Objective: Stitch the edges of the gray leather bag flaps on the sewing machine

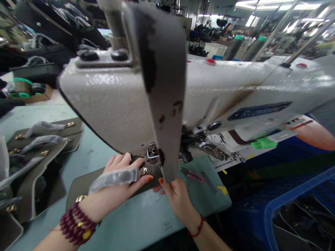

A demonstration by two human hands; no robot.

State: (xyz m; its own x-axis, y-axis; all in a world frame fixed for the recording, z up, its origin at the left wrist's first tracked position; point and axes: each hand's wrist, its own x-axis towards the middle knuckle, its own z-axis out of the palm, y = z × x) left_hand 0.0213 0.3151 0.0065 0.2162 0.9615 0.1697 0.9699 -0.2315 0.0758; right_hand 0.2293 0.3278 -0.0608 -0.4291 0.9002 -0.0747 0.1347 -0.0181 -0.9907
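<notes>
A dark grey-brown bag panel (pixel 86 181) lies on the pale green table under the head of a white sewing machine (pixel 110 101). Its handle (pixel 115 177), wrapped in clear plastic, passes over my left hand (pixel 117 190), which lies on the panel with fingers apart, beside a gold clasp. My right hand (pixel 178 197) is at the panel's near right edge, thumb and fingers pinched close together; what is between them is too small to tell. The machine's grey front bar (pixel 167 104) hides part of the panel and the needle area.
Similar panels with wrapped handles (pixel 44 139) are piled at the left. Pink thread snips (pixel 193 175) and a thin grey strip (pixel 208 182) lie right of my right hand. A blue basket (pixel 272 209) with more panels stands at the lower right. Thread cones (pixel 232 47) stand behind the machine.
</notes>
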